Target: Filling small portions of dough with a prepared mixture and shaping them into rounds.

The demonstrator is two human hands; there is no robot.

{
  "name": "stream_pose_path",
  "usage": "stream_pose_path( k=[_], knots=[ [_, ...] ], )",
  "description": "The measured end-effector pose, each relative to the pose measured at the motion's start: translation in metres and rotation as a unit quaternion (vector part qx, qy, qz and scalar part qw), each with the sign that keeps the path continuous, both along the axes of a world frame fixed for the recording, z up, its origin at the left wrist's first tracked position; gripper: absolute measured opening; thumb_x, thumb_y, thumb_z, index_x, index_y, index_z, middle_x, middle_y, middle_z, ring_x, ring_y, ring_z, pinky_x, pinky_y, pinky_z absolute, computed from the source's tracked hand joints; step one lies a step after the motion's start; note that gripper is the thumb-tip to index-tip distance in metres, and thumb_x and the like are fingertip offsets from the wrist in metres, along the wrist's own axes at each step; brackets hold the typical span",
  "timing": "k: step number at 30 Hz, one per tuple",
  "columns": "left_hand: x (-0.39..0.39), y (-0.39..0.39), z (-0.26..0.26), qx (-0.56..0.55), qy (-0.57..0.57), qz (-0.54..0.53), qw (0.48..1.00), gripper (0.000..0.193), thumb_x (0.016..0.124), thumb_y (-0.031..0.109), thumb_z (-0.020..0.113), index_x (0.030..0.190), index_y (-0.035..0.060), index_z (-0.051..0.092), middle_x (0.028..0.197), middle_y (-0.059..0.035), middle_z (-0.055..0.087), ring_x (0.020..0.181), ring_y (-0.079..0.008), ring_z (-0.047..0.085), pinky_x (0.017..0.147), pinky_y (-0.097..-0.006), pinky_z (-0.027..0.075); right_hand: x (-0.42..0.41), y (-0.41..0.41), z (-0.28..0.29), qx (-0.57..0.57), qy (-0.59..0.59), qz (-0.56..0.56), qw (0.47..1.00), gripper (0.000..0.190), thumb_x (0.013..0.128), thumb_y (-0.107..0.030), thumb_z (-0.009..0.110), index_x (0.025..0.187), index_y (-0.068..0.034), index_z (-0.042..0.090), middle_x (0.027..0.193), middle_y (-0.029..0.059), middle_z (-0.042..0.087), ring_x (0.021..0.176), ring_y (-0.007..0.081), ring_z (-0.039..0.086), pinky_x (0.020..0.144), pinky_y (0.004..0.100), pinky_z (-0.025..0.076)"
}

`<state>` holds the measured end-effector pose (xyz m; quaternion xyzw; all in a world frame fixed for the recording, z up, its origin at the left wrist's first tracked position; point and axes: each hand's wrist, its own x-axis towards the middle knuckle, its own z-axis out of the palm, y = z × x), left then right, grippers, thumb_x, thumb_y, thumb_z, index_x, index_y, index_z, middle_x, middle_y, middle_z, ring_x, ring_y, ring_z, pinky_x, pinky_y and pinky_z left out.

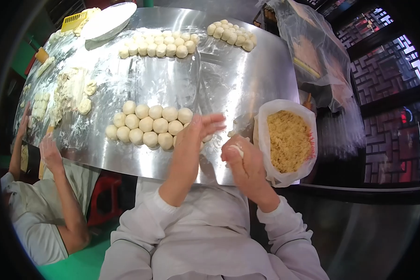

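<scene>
My right hand (243, 155) is curled around a piece of white dough (237, 151), and only a small part of the dough shows. Beside it, my left hand (196, 134) is held up on edge with its fingers extended and nothing visible in it. Rows of round dough balls (150, 124) lie on the steel table just left of my left hand, which hides some at the right end. Close to the right of my right hand stands a white plastic-lined container (260, 120) of crumbly yellow-brown filling (288, 141).
Two more groups of dough balls (157, 43) (232, 34) sit farther back on the floured steel table (227, 77). A large white bowl (108, 21) and loose dough (71, 87) are at left. A co-worker's hands (50, 150) are by the left edge; plastic sheeting (311, 45) hangs at right.
</scene>
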<state>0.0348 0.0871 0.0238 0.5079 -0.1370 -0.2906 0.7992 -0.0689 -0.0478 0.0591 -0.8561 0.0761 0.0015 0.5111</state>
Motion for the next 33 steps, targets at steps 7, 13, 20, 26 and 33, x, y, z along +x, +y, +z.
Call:
stream_pose_path(
  k=[7, 13, 20, 26, 33],
  knots=[
    [-0.036, -0.012, 0.004, -0.148, 0.201, -0.045, 0.967, 0.063, 0.109, 0.047, 0.036, 0.146, -0.0035, 0.043, 0.141, -0.0108, 0.053, 0.129, -0.0192, 0.051, 0.111, -0.0348, 0.040, 0.042, 0.005, -0.017, -0.064, -0.214, -0.091, 0.970, 0.054, 0.107, -0.034, 0.041, 0.141, 0.008, 0.049, 0.150, 0.0268, 0.043, 0.140, 0.0450, 0.037, 0.115, 0.0501, 0.027],
    [-0.004, 0.014, -0.004, -0.145, 0.272, -0.050, 0.950, 0.057, 0.109, 0.041, 0.039, 0.143, -0.0044, 0.047, 0.128, -0.0142, 0.061, 0.116, -0.0220, 0.061, 0.097, -0.0339, 0.051, 0.029, 0.014, -0.011, -0.369, -0.274, 0.068, 0.886, 0.042, 0.100, -0.037, 0.055, 0.134, -0.012, 0.062, 0.146, 0.0176, 0.050, 0.133, 0.0358, 0.047, 0.109, 0.0549, 0.035],
    [0.037, 0.109, -0.030, -0.023, 0.073, 0.089, 0.993, 0.051, 0.109, 0.034, 0.039, 0.137, -0.0074, 0.050, 0.129, -0.0191, 0.060, 0.112, -0.0257, 0.063, 0.092, -0.0360, 0.052, 0.081, -0.009, -0.040, 0.041, -0.076, -0.069, 0.994, 0.034, 0.092, -0.015, 0.068, 0.123, -0.002, 0.063, 0.123, 0.0176, 0.062, 0.105, 0.0311, 0.061, 0.094, 0.0403, 0.048],
    [0.125, 0.238, -0.060, 0.152, -0.126, 0.376, 0.905, 0.039, 0.105, 0.023, 0.049, 0.131, -0.0051, 0.057, 0.124, -0.0145, 0.064, 0.108, -0.0200, 0.063, 0.093, -0.0314, 0.048, 0.110, -0.007, -0.107, -0.159, -0.045, 0.011, 0.986, 0.033, 0.099, -0.026, 0.058, 0.123, -0.005, 0.065, 0.109, 0.0195, 0.059, 0.099, 0.0361, 0.062, 0.088, 0.0412, 0.050],
    [0.236, 0.297, -0.126, 0.505, -0.366, 0.387, 0.679, 0.038, 0.096, 0.023, 0.061, 0.124, -0.0018, 0.065, 0.113, -0.0160, 0.068, 0.102, -0.0280, 0.063, 0.090, -0.0375, 0.047, 0.060, 0.009, -0.060, -0.299, -0.160, 0.023, 0.940, 0.052, 0.086, -0.012, 0.070, 0.135, -0.003, 0.056, 0.142, 0.0213, 0.053, 0.122, 0.0391, 0.055, 0.100, 0.0468, 0.047]
  ],
)
